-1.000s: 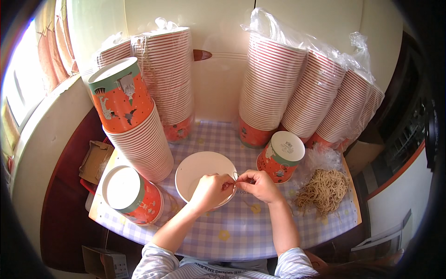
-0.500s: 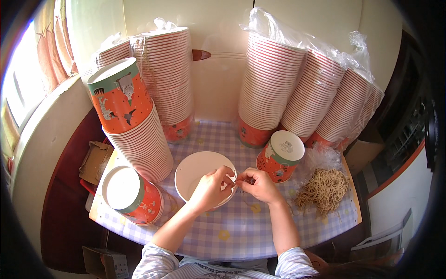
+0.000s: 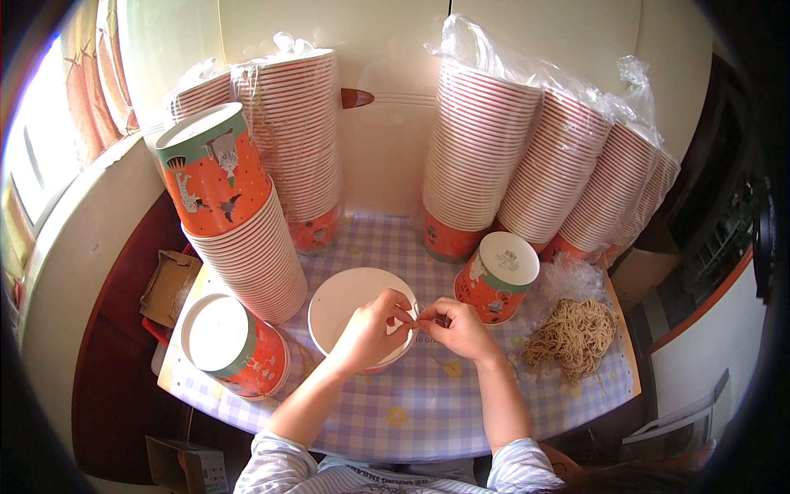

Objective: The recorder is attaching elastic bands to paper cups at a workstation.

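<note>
A white-lined paper bucket [image 3: 339,303] stands upright before me, its open mouth facing up. At its right rim my left hand [image 3: 372,331] is closed in a pinch, with the wrist crossing the bucket's near side. My right hand [image 3: 458,332] pinches just outside the same rim, its fingertips almost meeting the left ones. Between them a short pale bit of cord seems to show, mostly hidden by the fingers. A tangled heap of tan cord [image 3: 578,336] lies to the right of my right hand.
An upside-down orange bucket [image 3: 494,284] stands beyond my right hand. At left are a shorter inverted bucket stack [image 3: 239,350] and a tall one [image 3: 247,247]. Bagged bucket stacks [image 3: 477,148] line the back of the checked tablecloth [image 3: 387,420]. A cardboard box [image 3: 169,288] sits beyond the left edge.
My fingertips have shifted slightly at the rim, the left hand rising a little. The bucket has moved very slightly left. Both hands remain pinched.
</note>
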Available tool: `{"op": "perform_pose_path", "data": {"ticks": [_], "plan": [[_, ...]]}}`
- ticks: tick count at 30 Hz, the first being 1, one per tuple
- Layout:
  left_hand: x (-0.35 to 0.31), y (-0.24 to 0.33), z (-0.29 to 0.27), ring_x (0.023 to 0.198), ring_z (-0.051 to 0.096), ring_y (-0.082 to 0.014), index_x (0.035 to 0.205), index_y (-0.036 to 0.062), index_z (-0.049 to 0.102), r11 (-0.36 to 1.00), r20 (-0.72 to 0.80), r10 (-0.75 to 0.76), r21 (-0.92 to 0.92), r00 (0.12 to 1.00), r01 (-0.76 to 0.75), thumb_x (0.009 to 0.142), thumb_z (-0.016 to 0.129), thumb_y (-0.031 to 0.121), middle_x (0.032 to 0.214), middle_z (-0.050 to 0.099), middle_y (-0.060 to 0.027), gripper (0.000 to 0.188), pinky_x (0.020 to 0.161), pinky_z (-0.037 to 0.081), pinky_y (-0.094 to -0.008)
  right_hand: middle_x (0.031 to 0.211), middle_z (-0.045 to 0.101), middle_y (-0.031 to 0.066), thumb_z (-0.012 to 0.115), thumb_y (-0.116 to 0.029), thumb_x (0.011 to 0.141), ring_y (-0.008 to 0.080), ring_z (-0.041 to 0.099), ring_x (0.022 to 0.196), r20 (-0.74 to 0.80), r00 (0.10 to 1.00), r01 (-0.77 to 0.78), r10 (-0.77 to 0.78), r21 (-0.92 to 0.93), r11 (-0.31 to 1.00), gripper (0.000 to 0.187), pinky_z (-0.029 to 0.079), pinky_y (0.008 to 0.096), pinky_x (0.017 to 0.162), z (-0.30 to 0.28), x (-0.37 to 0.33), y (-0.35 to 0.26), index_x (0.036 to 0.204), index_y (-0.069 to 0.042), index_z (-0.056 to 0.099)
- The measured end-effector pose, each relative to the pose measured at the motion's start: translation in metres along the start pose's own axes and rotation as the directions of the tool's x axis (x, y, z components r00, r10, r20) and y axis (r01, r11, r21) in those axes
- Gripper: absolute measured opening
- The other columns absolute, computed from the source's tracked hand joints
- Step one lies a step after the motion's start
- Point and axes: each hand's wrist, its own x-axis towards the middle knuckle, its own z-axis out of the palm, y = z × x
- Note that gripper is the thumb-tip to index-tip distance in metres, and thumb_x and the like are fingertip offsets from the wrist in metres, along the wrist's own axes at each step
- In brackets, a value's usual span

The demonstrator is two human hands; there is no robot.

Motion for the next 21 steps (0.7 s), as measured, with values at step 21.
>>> {"op": "perform_pose_path", "data": {"ticks": [21], "plan": [[0.0,-0.004,-0.004,0.086,0.06,-0.0097,0.098,0.0008,0.044,0.871,0.19,0.009,-0.483,0.982,0.086,0.079,0.058,-0.001,0.085,0.06,-0.0057,0.024,0.065,0.043,-0.0194,0.076,0.061,0.0024,0.073,-0.006,0.071,0.0101,0.057,0.065,-0.006,0.917,0.396,-0.398,-0.074,0.915,0.02,0.046,0.022,0.056,-0.01,-0.01,-0.02,0.09,-0.006,0.066]]}}
